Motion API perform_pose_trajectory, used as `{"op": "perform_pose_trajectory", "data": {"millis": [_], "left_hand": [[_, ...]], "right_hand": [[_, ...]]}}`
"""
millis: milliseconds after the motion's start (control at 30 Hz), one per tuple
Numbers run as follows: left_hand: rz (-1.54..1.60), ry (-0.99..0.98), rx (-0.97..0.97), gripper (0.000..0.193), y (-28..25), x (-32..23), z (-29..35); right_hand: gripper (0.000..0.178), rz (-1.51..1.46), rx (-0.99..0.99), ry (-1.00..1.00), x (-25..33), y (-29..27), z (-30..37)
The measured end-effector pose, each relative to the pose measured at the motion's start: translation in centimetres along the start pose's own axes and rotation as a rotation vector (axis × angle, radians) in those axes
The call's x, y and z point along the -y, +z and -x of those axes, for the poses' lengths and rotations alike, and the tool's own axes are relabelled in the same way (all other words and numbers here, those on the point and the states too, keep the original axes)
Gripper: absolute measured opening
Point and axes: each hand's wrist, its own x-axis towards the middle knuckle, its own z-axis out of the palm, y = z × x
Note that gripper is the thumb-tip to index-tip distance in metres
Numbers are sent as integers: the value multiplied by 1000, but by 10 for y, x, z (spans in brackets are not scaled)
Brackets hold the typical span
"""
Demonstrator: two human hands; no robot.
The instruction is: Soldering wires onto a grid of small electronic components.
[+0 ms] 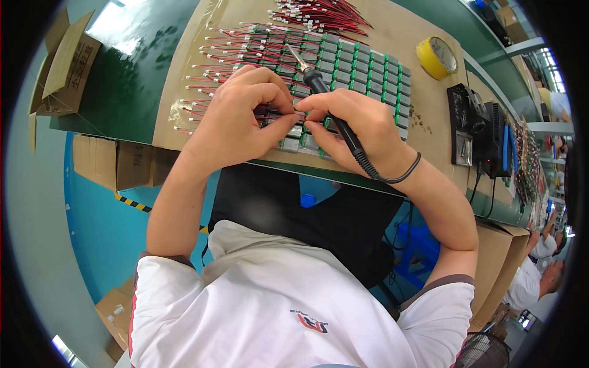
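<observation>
A soldering iron (340, 121) with a black handle lies across my right hand (371, 126), its bare tip pointing up and away to the left. The thumb and index finger of that hand pinch close to the fingertips of my left hand (242, 116). My left hand is also closed in a pinch; what lies between its fingertips is too small and covered to make out. Under both hands are rows of grey blocks with green circuit boards (362, 67). Thin red and black wires with white plugs (211, 64) stick out from the left rows.
Loose red-black wires (319, 15) lie in a heap at the far side. Yellow tape (437, 57) sits on the brown board at right, near a black soldering station (485, 135) with cords. Cardboard boxes (67, 70) stand at left. Other people (534, 276) sit far right.
</observation>
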Motion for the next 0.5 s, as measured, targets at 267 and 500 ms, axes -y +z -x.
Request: {"op": "perform_pose_trajectory", "data": {"millis": [267,500], "left_hand": [[-8,4,24,12,-3,0,1],[28,51,28,11,-2,3,-1]], "right_hand": [[43,80,-9,-95,1,-21,5],[55,-97,30,-15,2,-70,49]]}}
